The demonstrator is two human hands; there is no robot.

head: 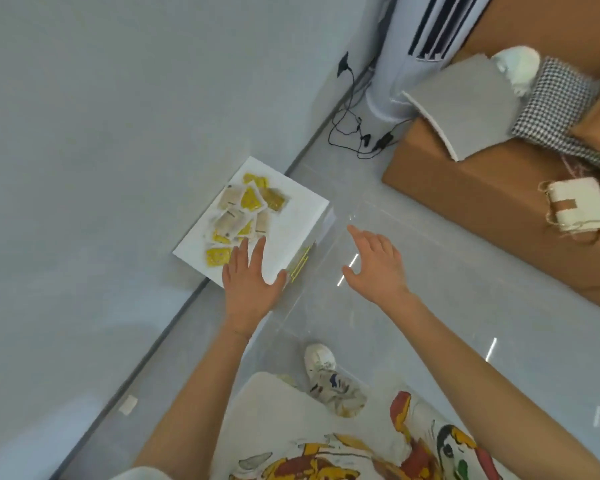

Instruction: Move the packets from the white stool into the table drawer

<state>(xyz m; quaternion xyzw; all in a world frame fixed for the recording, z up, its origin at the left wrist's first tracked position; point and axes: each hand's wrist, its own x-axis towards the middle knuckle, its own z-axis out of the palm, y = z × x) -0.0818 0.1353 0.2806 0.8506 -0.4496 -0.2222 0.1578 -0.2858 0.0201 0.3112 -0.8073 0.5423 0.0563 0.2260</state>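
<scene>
Packets (240, 213) all still on the stool (293, 223), piled in the half toward the wall, yellow and beige mixed, overlapping. One yellow one sits alone at the pile's 7 o'clock, just beside the left fingertips.

Left hand (248, 282) is flat, fingers spread, empty, over the stool's near corner; fingertips reach the pile edge, contact unclear. Right hand (378, 261) is spread and empty too, off the stool at its 3 o'clock, over a clear acrylic surface, probably the bench (326, 317). Hands well apart, nothing gripped.

Drawer not identifiable. There's a gold handle (300, 268) at the stool's near edge, 4 o'clock from the pile; can't tell what it belongs to. No open compartment in view.

Judgement: step in hand is the first pickup, task at zero.

How to do it well:
- Packets look flat, light and probably slick. Don't pinch one at a time. Sweep them together with the left hand, cup with the right, lift a stack.
- Start from the lone packet at 7 o'clock, rake toward the centre, away from the stool's edge.
- Bring the right hand over to 3 o'clock of the pile as a backstop.
- Open the drawer before loading both hands, or keep one free.

Risk: packets sliding off the wall side, where there looks to be a gap down to the floor (465, 306).
</scene>
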